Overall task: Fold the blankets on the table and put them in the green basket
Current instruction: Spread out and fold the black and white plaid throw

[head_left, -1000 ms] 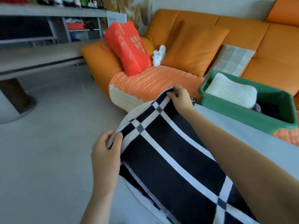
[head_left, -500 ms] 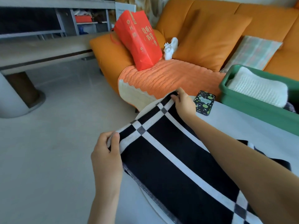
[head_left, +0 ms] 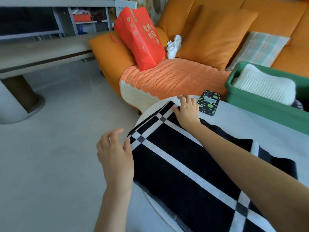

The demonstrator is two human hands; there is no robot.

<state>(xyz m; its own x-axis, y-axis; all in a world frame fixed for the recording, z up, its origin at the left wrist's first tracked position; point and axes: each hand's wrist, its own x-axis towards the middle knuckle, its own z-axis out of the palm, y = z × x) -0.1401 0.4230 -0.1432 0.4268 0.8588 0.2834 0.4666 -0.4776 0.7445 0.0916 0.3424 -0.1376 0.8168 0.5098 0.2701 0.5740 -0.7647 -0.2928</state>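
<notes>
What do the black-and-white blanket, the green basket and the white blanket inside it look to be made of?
Black-and-white blanket: probably soft woven or fleecy fabric, matte; the white stripes look fuzzy and the edge is stitched.
Green basket: seemingly rigid moulded plastic, given its smooth, faintly shiny wall and thick rim.
White blanket: knitted yarn, matte, with a visible textured stitch pattern.

The glossy red paper gift bag (head_left: 140, 37) bears gold Chinese characters, which are not clearly legible. The white sign (head_left: 125, 5) behind it carries print too small to read.

Left grip (head_left: 115, 156) and right grip (head_left: 188, 113) are bare, on 2 bare forearms (head_left: 242, 164).
</notes>
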